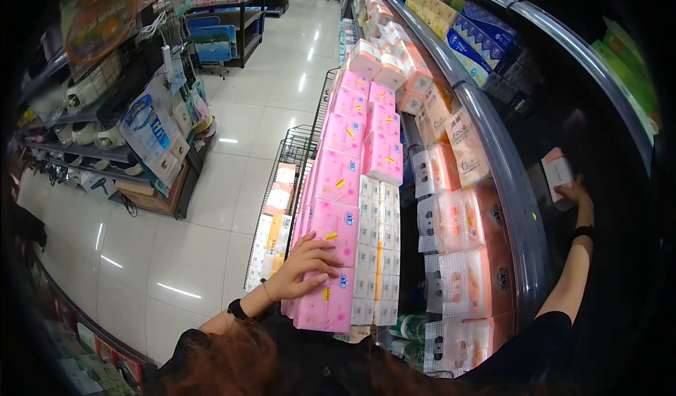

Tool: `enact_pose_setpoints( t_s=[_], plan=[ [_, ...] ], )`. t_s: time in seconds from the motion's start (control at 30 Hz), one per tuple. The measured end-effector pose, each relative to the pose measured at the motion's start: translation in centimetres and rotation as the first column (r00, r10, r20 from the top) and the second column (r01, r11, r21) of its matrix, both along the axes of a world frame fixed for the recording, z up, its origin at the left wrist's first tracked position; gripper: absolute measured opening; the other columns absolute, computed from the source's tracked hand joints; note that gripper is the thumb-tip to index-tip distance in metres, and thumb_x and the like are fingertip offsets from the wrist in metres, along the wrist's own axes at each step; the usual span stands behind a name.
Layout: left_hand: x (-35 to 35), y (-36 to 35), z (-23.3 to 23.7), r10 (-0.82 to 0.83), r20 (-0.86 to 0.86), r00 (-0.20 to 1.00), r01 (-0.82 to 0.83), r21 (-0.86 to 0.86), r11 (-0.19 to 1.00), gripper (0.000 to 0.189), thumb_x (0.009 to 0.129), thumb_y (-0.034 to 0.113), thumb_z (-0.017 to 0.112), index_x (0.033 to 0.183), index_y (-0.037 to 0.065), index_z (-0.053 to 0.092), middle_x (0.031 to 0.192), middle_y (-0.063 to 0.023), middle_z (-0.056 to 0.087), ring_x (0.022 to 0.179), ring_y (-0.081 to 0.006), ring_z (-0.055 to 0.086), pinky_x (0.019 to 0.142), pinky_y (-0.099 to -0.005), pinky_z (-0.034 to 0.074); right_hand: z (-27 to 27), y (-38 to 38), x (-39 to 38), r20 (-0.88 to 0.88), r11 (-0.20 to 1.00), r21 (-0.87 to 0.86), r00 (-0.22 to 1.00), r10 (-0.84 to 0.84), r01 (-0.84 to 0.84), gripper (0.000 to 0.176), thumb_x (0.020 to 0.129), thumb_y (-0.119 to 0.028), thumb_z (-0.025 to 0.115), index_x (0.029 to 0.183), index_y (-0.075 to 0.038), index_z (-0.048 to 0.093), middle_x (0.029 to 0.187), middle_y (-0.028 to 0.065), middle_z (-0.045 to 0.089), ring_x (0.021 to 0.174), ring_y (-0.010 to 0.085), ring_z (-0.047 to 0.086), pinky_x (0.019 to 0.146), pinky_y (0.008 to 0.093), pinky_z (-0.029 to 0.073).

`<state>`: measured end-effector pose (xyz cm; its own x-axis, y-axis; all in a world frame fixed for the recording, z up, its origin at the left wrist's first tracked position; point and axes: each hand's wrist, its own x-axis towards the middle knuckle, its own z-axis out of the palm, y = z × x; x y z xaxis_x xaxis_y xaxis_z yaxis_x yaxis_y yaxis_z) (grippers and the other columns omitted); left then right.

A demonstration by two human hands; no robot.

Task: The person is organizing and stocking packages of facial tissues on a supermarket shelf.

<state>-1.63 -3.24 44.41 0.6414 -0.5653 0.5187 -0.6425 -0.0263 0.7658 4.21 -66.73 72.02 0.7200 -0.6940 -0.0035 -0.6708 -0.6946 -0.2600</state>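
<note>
My left hand (303,268) lies with fingers spread on the pink tissue packs (336,228), which are stacked in a long row on the wire rack. On the dark shelf to the right, my right hand (579,193) grips the near end of a white and orange tissue pack (557,173). Its thumb and fingers are partly hidden by the pack and the dimness. Beside the pink row stand white tissue packs (366,255) with grey print.
Orange and clear-wrapped tissue packs (458,276) fill the lower shelf, below the grey shelf edge (510,206). A wire rack (299,139) borders the tiled aisle (190,255). Shelving with hanging goods (151,125) stands on the left. Blue tissue boxes (482,33) sit on the upper right shelf.
</note>
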Motion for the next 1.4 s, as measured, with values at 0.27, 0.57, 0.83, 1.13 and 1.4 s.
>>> enact_pose_setpoints(
  t_s=[0.27,0.57,0.83,1.13,1.4],
  plan=[
    [0.5,1.6,-0.1,-0.174,-0.238,0.955,0.122,-0.219,0.968,0.02,0.084,0.021,0.05,0.093,0.009,0.064,0.108,-0.0063,0.06,0.125,-0.0263,0.038,0.109,-0.0467,0.011,5.6,10.4,-2.3,-0.158,0.977,-0.21,0.987,-0.002,-0.031,0.106,0.053,-0.03,0.078,0.132,0.0,0.014,0.116,0.0268,0.047,0.105,0.0369,0.052,0.089,0.0421,0.042],
    [-3.2,11.8,-0.4,-0.016,-0.381,0.924,-0.027,-0.107,0.994,0.025,0.087,0.021,0.052,0.104,0.004,0.058,0.106,-0.0087,0.059,0.104,-0.0219,0.053,0.092,-0.0343,0.039,8.0,29.7,-2.3,-0.118,0.821,-0.525,0.975,0.189,-0.223,0.074,0.056,-0.039,0.068,0.115,-0.007,0.036,0.099,0.0271,0.055,0.096,0.0403,0.051,0.082,0.0461,0.042],
    [-6.2,26.3,-3.6,0.135,-0.47,0.872,0.015,0.301,0.954,0.027,0.088,0.02,0.052,0.108,0.003,0.057,0.101,-0.0126,0.06,0.096,-0.0255,0.057,0.085,-0.0318,0.042,2.2,54.9,-12.8,0.117,0.705,-0.359,0.72,0.684,-0.612,0.07,0.064,-0.025,0.064,0.123,-0.003,0.034,0.108,0.0137,0.041,0.101,0.0243,0.046,0.087,0.0316,0.039],
    [-6.4,42.3,-3.7,0.266,-0.752,0.603,-0.221,0.162,0.962,0.043,0.096,0.032,0.034,0.112,-0.003,0.052,0.105,-0.0131,0.059,0.1,-0.0211,0.055,0.09,-0.031,0.04,-18.3,75.1,-15.8,0.122,0.265,0.243,0.3,0.946,-0.933,0.072,0.062,-0.036,0.075,0.111,0.004,0.042,0.108,0.0223,0.043,0.102,0.0378,0.04,0.091,0.0398,0.034],
    [-7.9,47.2,-6.4,0.428,-0.8,0.42,-0.315,0.314,0.896,0.041,0.094,0.032,0.04,0.119,0.001,0.05,0.101,-0.0081,0.057,0.095,-0.0146,0.053,0.084,-0.0248,0.04,-26.7,83.8,-11.6,-0.052,0.432,0.452,0.46,0.886,-0.78,0.074,0.065,-0.039,0.07,0.114,0.007,0.04,0.109,0.0242,0.046,0.107,0.037,0.04,0.09,0.0388,0.038]
  ],
)
